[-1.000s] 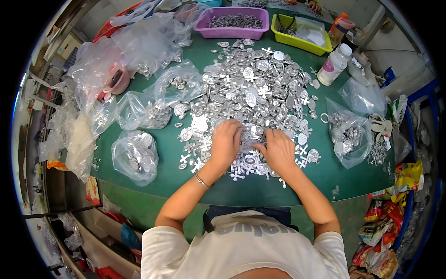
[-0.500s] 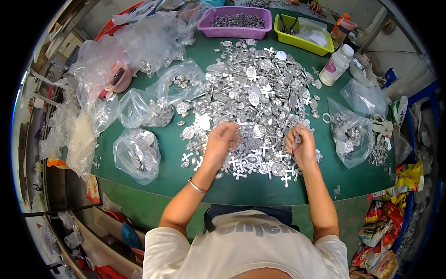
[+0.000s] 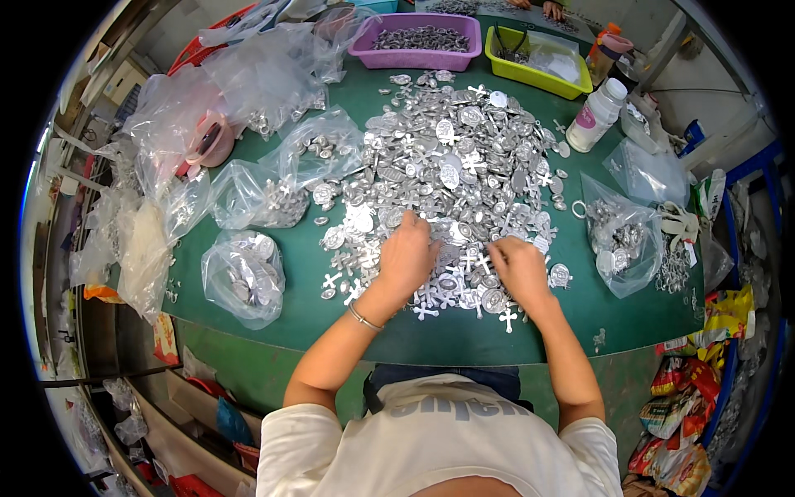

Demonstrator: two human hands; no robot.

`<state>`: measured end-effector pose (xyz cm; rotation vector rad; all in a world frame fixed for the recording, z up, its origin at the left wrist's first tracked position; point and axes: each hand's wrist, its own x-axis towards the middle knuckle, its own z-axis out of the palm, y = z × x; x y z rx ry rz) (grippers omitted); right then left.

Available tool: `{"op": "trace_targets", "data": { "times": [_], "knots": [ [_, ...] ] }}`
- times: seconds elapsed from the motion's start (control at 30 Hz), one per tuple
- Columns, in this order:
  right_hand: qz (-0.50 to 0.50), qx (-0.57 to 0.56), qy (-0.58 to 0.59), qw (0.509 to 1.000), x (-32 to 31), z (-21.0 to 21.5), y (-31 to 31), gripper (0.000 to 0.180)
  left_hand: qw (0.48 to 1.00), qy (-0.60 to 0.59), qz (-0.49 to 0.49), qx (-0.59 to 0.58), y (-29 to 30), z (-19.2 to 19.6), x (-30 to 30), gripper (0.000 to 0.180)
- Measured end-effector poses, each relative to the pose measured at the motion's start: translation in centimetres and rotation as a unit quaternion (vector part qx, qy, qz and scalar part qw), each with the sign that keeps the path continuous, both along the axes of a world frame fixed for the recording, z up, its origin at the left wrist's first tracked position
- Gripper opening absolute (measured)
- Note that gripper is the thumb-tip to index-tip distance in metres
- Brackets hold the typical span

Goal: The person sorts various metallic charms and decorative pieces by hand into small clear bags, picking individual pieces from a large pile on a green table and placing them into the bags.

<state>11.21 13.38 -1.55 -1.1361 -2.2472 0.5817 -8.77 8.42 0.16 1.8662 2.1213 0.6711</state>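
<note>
A broad pile of silver metal medals and cross pendants covers the middle of the green table. My left hand, a bangle on its wrist, is at the near part of the pile with fingers curled down against the pieces. Just to its right, my right hand is also closed, its fingertips pointing left among the small crosses. Whatever either set of fingers pinches is hidden or too small to name. Loose crosses and an oval medal lie around the hands.
Clear bags of metal pieces lie left and right of the pile. Behind stand a purple basket, a yellow-green tray and a white bottle. Empty plastic bags heap at the far left. Another person's hand shows beyond.
Both hands have turned downward and come closer together over the near part of the pile. The right hand has moved left, uncovering an oval medal at the pile's right edge.
</note>
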Motion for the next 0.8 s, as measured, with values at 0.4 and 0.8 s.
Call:
{"op": "trace_targets", "data": {
  "times": [0.4, 0.8],
  "knots": [
    [-0.044, -0.506, 0.358, 0.784, 3.6, 1.6, 0.6, 0.016, 0.998, -0.013, 0.008, 0.056, 0.2, 0.2, -0.4, 0.019],
    [-0.045, -0.195, 0.114, 0.973, 1.6, 1.4, -0.9, 0.022, 0.782, -0.608, 0.138, -0.006, 0.6, -0.5, -2.9, 0.013]
  ]
}}
